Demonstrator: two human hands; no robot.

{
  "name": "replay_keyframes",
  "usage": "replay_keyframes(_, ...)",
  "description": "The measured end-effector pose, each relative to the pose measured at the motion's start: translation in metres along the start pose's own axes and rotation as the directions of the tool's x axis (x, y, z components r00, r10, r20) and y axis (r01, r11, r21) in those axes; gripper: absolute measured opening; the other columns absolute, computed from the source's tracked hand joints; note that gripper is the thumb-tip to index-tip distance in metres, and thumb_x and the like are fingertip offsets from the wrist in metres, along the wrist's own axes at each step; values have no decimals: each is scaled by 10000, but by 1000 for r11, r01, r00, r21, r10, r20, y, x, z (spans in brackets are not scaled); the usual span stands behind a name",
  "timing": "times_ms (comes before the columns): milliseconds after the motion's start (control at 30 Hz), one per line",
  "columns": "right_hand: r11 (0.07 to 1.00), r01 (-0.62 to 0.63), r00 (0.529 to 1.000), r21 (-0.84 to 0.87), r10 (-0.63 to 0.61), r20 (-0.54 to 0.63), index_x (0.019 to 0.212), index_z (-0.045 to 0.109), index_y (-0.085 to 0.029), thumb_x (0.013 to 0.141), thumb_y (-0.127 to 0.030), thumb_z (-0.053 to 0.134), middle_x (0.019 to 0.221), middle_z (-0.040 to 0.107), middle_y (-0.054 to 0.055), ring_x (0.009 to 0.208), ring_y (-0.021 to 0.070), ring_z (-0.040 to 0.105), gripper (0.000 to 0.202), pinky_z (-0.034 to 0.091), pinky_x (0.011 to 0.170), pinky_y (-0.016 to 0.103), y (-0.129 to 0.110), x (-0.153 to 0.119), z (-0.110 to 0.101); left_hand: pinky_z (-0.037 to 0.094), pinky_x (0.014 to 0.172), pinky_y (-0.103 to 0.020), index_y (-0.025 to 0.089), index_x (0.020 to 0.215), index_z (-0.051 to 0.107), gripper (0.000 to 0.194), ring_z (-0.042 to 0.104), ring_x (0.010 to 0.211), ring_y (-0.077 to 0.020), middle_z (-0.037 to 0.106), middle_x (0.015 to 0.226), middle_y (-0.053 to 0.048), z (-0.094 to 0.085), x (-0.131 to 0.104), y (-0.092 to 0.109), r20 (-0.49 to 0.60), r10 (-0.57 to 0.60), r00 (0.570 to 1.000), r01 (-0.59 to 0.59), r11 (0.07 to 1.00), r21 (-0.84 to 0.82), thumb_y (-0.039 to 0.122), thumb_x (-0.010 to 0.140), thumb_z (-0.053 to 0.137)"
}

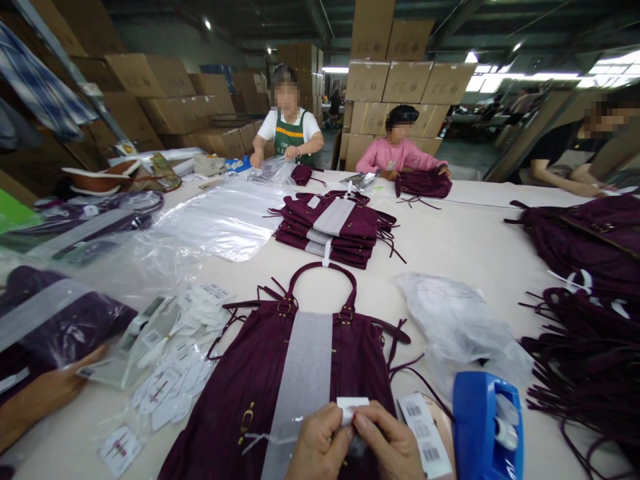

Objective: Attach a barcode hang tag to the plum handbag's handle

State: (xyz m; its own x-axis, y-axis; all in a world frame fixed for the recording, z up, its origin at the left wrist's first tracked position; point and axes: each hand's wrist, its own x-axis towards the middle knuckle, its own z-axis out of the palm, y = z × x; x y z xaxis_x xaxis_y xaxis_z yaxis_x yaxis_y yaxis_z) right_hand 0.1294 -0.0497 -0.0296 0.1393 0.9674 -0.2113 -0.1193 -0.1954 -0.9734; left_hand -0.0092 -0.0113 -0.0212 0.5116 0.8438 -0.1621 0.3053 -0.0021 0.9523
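Observation:
A purple handbag lies flat in front of me, with a strip of whitish tissue paper down its middle and a white tie on its looped handle. Over its lower part, my left hand and my right hand meet, fingers closed in a pinch on a small white label. Something clear just below the label is partly covered by my fingers. Beside my right hand lies a sheet of barcode stickers.
Blue plastic dispenser and a crumpled clear bag stand at right, near piled purple bags. Loose tags lie left, near another person's arm. Stacked bags and plastic sheets lie ahead; co-workers sit or stand beyond.

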Motion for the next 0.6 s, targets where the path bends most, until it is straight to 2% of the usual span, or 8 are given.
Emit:
replay_keyframes(67,981,-86,996,172,91,-23,687,687,-180,680,-402,659,691,636,39,667,161,555,224,460,651,270,5,-1,2,415,692,-227,170,808,636,280,540,729,-149,614,771,-50,2,-2,-6,30,91,995,-94,989,112,303,837,391)
replay_keyframes(167,898,-222,970,379,244,-9,646,669,-159,638,-398,700,596,602,27,574,137,523,241,446,570,256,15,-3,0,394,687,-249,182,846,626,268,544,741,-163,626,797,-66,9,-5,-16,52,210,976,-217,947,238,260,833,370)
replay_keyframes(233,879,-232,961,417,272,-40,713,678,-167,642,-419,694,629,624,40,582,149,545,263,458,563,267,23,-5,-8,375,658,-254,178,804,620,254,526,703,-160,614,753,-56,14,-7,-22,43,213,976,-217,945,245,252,818,377)
replay_keyframes(267,894,-194,965,404,247,-85,771,681,-178,646,-437,686,695,650,56,627,168,572,287,474,590,284,26,-6,-14,365,643,-250,175,771,615,243,511,680,-152,599,721,-44,16,-7,-23,44,177,983,-182,959,216,251,807,388)
replay_keyframes(367,973,72,954,220,-2,-300,972,640,-230,647,-495,662,975,652,95,857,236,602,421,493,736,353,31,-11,-41,344,604,-223,159,683,586,211,466,631,-122,531,630,3,22,-4,-22,101,-25,995,24,1000,19,277,769,434)
replay_keyframes(433,973,230,891,-34,-225,-394,1066,587,-246,639,-491,670,1076,605,101,959,256,568,499,470,813,387,26,-16,-61,332,573,-209,146,668,569,215,440,598,-106,492,600,24,29,3,-18,173,-155,973,181,973,-145,319,743,468)
replay_keyframes(533,852,343,788,-397,-490,-372,1123,533,-236,609,-505,691,1060,572,100,974,258,539,601,438,858,413,12,-23,-86,310,532,-197,117,709,575,245,417,563,-90,494,603,27,51,19,-7,289,-229,929,318,894,-315,356,691,524)
replay_keyframes(600,750,387,736,-537,-602,-311,1145,506,-229,605,-557,667,1032,567,99,952,258,539,652,441,848,419,3,-27,-97,299,515,-192,106,697,583,254,414,547,-86,506,591,25,73,30,-1,338,-223,914,345,866,-361,356,665,551)
